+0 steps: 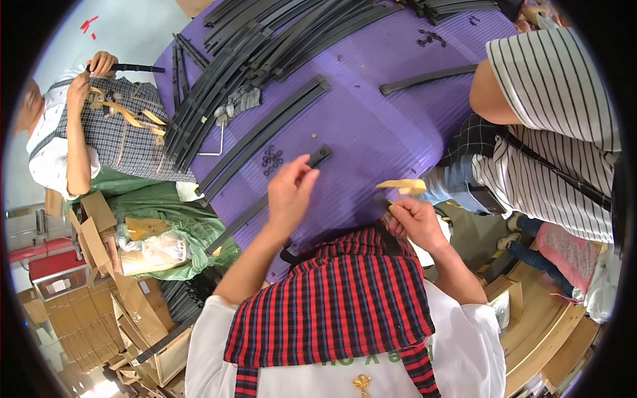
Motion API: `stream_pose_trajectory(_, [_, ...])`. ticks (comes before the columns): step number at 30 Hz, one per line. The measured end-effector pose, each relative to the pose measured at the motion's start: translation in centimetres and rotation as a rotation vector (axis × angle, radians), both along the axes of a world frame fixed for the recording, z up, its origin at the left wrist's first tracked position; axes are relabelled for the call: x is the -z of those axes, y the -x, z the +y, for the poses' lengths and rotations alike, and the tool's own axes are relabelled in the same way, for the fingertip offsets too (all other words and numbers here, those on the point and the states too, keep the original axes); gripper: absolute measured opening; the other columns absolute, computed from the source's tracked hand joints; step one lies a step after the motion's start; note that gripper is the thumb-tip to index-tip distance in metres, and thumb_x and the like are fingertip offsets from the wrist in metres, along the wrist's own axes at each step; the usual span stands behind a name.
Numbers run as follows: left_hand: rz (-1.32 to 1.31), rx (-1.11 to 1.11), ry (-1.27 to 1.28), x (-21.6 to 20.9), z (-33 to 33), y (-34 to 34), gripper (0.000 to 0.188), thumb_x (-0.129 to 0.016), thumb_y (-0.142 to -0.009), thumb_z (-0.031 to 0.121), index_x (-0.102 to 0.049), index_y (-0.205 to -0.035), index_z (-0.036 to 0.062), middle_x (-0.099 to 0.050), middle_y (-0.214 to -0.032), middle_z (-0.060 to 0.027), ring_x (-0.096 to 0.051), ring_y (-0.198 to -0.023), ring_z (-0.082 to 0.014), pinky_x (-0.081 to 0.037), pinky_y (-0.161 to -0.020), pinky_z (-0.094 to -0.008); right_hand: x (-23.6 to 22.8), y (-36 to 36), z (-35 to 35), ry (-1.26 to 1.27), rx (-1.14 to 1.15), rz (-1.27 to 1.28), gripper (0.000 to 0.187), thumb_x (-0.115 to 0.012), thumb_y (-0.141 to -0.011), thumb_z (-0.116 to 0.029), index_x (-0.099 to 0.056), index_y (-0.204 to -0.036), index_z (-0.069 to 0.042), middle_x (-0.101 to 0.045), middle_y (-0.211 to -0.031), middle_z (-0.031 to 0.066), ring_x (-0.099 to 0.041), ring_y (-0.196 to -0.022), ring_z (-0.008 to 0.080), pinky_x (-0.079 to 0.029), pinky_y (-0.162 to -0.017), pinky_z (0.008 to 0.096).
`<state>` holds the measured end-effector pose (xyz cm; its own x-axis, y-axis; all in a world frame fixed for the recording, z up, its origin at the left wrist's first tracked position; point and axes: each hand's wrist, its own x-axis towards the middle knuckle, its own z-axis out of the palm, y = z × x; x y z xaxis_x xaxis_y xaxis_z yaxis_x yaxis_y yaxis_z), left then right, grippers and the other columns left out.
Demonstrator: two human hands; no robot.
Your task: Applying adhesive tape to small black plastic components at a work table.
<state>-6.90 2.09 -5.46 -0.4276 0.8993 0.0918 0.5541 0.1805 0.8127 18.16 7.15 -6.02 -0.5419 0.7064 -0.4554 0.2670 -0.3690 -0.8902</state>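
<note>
A long flat black strip [247, 219] lies on the purple ribbed tabletop [358, 126], with a dark round spot at its far end. My left hand [290, 196] is over this strip, fingers loosely bent and a little apart beside that end; nothing shows in them. Near the table's front edge, my right hand [419, 224] is closed, its fingertips pinching a small dark piece [383, 201] smeared by motion. A yellow strip [403, 186] sits just above those fingertips; whether it is held too cannot be told. Several small black rings [272, 159] lie left of my left hand.
Long black strips [265, 46] are heaped at the far left, beside a grey bundle [240, 103]. More rings [431, 38] lie at the far right. One co-worker [119, 113] holds a black strip at left; another in stripes [551, 119] stands right. A cardboard box [99, 222] stands lower left.
</note>
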Motion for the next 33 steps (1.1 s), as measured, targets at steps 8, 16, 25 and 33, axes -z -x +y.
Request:
stream_pose_trajectory(8, [0.318,0.231,0.013,5.4,4.6,2.9,0.025,-0.066,-0.073,0.011,-0.061,-0.095,-0.0001,-0.059,-0.086,-0.0119,-0.059,-0.070,-0.0243,-0.047,-0.065,-0.0315,1.8,-1.3,-1.6,0.125,0.112,0.078,0.024,-0.049,-0.088,-0.021,-0.057,-0.078,-0.001,-0.057,-0.061,0.0027,-0.051,-0.051,0.0072,-0.042,-0.047,0.0200])
stream_pose_trajectory(16, [0.361,0.280,0.022,6.2,5.0,3.3,0.018,-0.063,-0.077,0.015,-0.062,-0.088,0.0005,-0.060,-0.086,-0.0115,-0.059,-0.074,-0.0281,-0.047,-0.066,-0.0334,2.4,-1.8,-2.4,0.147,0.147,0.063,0.022,-0.048,-0.090,-0.020,-0.058,-0.084,-0.001,-0.056,-0.061,0.0007,-0.049,-0.051,0.0047,-0.041,-0.047,0.0173])
stream_pose_trajectory(25, [0.451,0.282,-0.052,6.5,4.3,3.3,0.016,-0.058,-0.081,0.013,-0.060,-0.090,0.0005,-0.059,-0.086,-0.0130,-0.058,-0.077,-0.0312,-0.046,-0.067,-0.0355,2.2,-1.5,-2.6,0.110,0.130,0.006,0.026,-0.049,-0.087,-0.023,-0.059,-0.084,0.001,-0.057,-0.063,0.0030,-0.052,-0.053,0.0082,-0.043,-0.049,0.0210])
stream_pose_trajectory(33, [0.407,0.246,-0.077,6.9,3.7,3.5,0.012,-0.054,-0.083,0.010,-0.059,-0.089,0.0011,-0.058,-0.085,-0.0128,-0.058,-0.076,-0.0301,-0.046,-0.068,-0.0333,2.6,-1.5,-2.8,0.136,0.132,-0.007,0.026,-0.049,-0.087,-0.023,-0.059,-0.084,0.001,-0.058,-0.064,0.0033,-0.052,-0.054,0.0086,-0.044,-0.050,0.0213])
